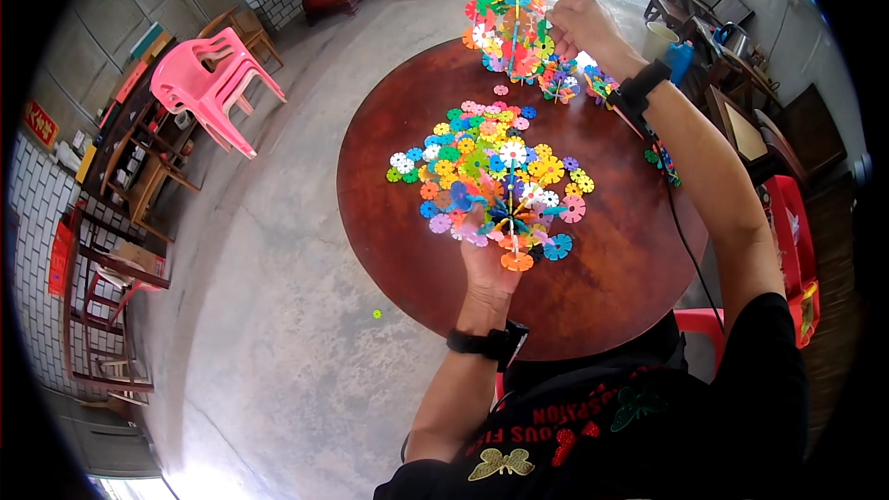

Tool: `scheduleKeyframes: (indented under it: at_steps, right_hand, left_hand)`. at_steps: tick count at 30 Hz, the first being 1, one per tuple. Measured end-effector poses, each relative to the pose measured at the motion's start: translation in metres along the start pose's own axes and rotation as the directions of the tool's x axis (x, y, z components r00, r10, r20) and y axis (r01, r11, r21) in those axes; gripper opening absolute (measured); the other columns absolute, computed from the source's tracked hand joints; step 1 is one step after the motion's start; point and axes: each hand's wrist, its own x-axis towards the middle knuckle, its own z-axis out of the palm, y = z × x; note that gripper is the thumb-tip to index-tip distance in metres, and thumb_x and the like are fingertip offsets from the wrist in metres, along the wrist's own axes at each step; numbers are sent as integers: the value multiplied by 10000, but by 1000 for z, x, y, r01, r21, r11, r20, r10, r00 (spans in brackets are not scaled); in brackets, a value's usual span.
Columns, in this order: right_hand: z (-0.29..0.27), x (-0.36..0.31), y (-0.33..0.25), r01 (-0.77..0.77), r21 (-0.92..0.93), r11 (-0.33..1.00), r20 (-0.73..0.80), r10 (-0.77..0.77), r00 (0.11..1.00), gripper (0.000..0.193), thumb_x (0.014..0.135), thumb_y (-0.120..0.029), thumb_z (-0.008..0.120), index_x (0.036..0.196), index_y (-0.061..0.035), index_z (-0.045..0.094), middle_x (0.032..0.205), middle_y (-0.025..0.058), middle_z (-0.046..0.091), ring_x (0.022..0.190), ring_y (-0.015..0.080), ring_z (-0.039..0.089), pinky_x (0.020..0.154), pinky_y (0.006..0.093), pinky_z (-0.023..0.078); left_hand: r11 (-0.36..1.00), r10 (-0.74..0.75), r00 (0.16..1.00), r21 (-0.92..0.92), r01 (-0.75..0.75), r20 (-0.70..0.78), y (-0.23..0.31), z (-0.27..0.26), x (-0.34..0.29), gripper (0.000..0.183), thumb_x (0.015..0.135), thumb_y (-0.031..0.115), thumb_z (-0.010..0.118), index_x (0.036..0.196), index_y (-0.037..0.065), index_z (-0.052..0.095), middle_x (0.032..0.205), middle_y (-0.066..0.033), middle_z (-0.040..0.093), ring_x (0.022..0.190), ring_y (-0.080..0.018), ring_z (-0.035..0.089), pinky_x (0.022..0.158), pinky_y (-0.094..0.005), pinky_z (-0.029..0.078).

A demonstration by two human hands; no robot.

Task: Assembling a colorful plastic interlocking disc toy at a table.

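Note:
My left hand [488, 264] is closed around the lower side of a cluster of interlocked plastic snowflake discs [511, 213], held over the near part of the loose discs. Discs radiate from its dark middle, with an orange one [517, 261] at the bottom. Stretched forward, my right hand [585, 26] has its fingers curled together at the right side of a large multicoloured ball of snowflake discs [509, 37]. Whatever those fingertips pinch is hidden. Loose snowflake discs [463, 143] in many colours lie spread beyond my left hand.
The round brown table [389, 250] holds smaller disc clusters [560, 83] beside the ball and another at its right edge [669, 167]. One green disc [377, 314] lies on the concrete floor. Pink stacked chairs [218, 83] stand left; a red plastic bin [792, 250] is right.

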Motion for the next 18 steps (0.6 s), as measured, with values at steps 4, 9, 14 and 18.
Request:
scheduleKeyframes:
  at_steps: [4, 9, 14, 18]
  right_hand:
    - [2, 1, 1, 11, 13, 1000, 1, -11, 1000, 262, 884, -220, 539, 829, 24, 620, 695, 87, 631, 546, 145, 627, 466, 264, 499]
    - [4, -4, -2, 15, -8, 1000, -7, -15, 1000, 278, 887, -251, 545, 777, 2, 580, 680, 76, 605, 545, 132, 602, 462, 247, 485]
    - [6, -3, 4, 28, 18, 999, -11, -28, 1000, 277, 888, -247, 545, 767, 0, 576, 665, 67, 595, 531, 124, 587, 464, 244, 477]
    - [9, -4, 5, 41, 40, 998, -18, -40, 999, 273, 896, -247, 541, 770, -6, 567, 667, 55, 583, 544, 115, 574, 496, 245, 474]
  left_hand:
    - [1000, -5, 1000, 22, 5, 7, 0, -8, 0, 510, 894, 410, 511, 1241, 38, 469, 1094, -167, 604, 965, -313, 606, 822, -457, 495]
    - [999, 28, 993, 18, -27, -114, -3, 2, 0, 490, 889, 413, 520, 1210, 44, 484, 1032, -145, 613, 906, -284, 613, 821, -427, 500]
    - [1000, 1, 995, 1, -1, -101, -2, -3, 0, 487, 886, 412, 523, 1203, 43, 491, 1038, -149, 613, 900, -284, 614, 815, -431, 502]
    - [1000, -8, 998, -21, 6, -69, -2, 2, -1, 484, 887, 407, 520, 1206, 44, 496, 1051, -156, 612, 909, -291, 615, 822, -438, 503]
